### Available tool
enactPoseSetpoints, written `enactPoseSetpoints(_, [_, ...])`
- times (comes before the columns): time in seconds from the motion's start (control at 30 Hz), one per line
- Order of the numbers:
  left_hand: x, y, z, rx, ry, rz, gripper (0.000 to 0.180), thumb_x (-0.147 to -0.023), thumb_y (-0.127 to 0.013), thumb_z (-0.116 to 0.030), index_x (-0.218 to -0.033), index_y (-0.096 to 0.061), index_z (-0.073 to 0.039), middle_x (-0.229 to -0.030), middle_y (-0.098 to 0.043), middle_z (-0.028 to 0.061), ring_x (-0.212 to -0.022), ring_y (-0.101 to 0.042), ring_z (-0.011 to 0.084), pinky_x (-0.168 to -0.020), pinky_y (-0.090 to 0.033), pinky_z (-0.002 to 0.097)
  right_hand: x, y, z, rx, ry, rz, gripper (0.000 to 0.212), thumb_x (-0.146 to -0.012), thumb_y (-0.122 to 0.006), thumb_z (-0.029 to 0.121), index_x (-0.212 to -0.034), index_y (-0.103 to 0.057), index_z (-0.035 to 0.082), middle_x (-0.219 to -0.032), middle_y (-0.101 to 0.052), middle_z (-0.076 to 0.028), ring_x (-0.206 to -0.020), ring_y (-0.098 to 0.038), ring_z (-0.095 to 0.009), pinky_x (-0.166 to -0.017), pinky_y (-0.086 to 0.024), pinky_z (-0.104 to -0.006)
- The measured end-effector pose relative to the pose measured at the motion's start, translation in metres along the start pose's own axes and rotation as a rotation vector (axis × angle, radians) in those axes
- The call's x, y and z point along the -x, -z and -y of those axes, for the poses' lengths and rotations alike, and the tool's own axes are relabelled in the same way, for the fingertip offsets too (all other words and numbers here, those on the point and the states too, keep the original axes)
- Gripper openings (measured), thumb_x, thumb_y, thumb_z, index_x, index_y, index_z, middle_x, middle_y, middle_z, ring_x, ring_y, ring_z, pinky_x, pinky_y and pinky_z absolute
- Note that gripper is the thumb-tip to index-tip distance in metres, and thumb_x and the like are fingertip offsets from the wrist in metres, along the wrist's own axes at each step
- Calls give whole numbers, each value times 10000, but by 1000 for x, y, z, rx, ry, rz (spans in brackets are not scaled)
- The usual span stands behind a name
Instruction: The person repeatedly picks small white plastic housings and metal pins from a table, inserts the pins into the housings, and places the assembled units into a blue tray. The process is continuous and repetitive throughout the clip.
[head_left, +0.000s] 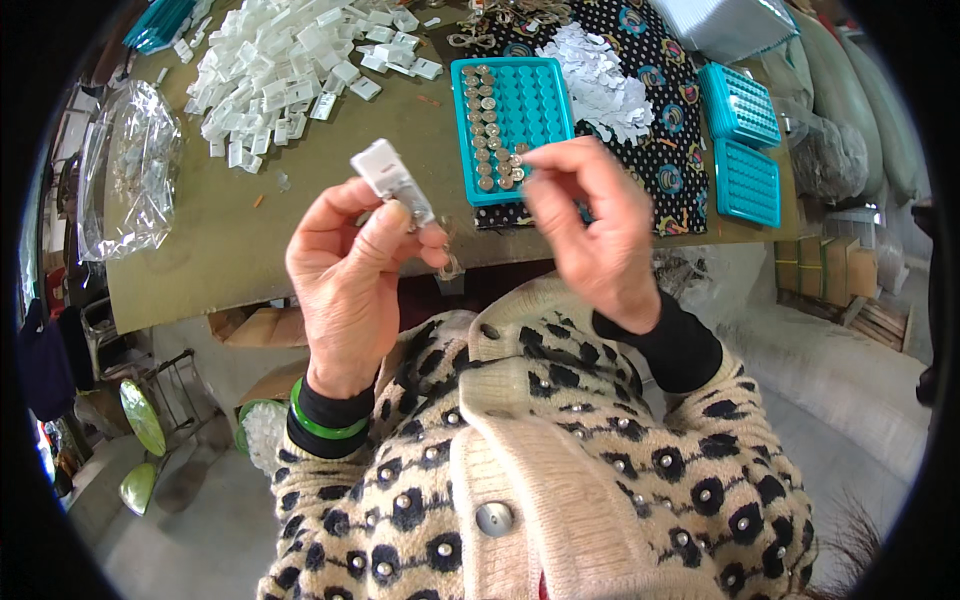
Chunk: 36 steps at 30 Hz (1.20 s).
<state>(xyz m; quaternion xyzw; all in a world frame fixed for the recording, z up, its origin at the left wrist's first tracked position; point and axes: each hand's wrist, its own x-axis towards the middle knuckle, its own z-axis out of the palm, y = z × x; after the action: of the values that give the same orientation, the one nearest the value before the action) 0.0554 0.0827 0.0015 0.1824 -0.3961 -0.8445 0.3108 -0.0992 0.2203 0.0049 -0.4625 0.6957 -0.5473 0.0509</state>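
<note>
My left hand (345, 275) is closed round a small white plastic case (378, 168), gripped between thumb and fingers and tilted above the near side of the table. Something thin and brownish, like a bit of cord (449, 264), hangs beside its fingertips. At the lower right edge of a teal tray (463, 120) with round pockets, my right hand (605, 225) has its thumb and forefinger drawn together. What it pinches, if anything, is hidden. Several small round metallic discs (487, 130) fill the tray's left columns; other pockets toward the right hold none.
Far left lies a big heap of white plastic cases (275, 75). White paper slips (605, 85) are piled right of the tray on dark patterned cloth (675, 130). More teal trays (748, 185) stand at the right. A clear plastic bag (130, 175) lies on the table's left edge.
</note>
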Motion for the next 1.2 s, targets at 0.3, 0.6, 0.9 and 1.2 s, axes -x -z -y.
enactPoseSetpoints(0.3, [2,-6,15,34,401,-62,188,-908,-608,5,-1091,-595,41,-880,-642,70,-685,-621,138,-595,-588,308,-16,11,-28,501,287,37,124,-819,-686,12,-922,-618,28,-831,-552,-85,-734,-582,-260,-627,-482,-361])
enactPoseSetpoints(0.6, [-9,-8,5,52,386,-45,170,-831,-556,55,-983,-595,-12,-852,-598,55,-622,-483,99,-439,-350,193,-38,11,-31,532,281,301,122,-794,-680,32,-844,-570,35,-830,-555,-75,-784,-594,-250,-659,-499,-362])
enactPoseSetpoints(0.9, [-13,1,15,65,337,-53,192,-861,-624,31,-1050,-632,-1,-883,-648,61,-691,-614,131,-549,-555,276,-35,13,-16,385,166,324,66,-834,-636,-7,-879,-593,15,-805,-584,-105,-697,-617,-271,-612,-505,-348])
enactPoseSetpoints(1.2, [-12,9,11,108,301,-8,316,-870,-663,18,-1183,-619,26,-968,-677,105,-837,-707,210,-724,-617,312,-40,12,-15,523,178,463,89,-819,-671,14,-904,-644,13,-846,-583,-118,-731,-622,-301,-645,-516,-382])
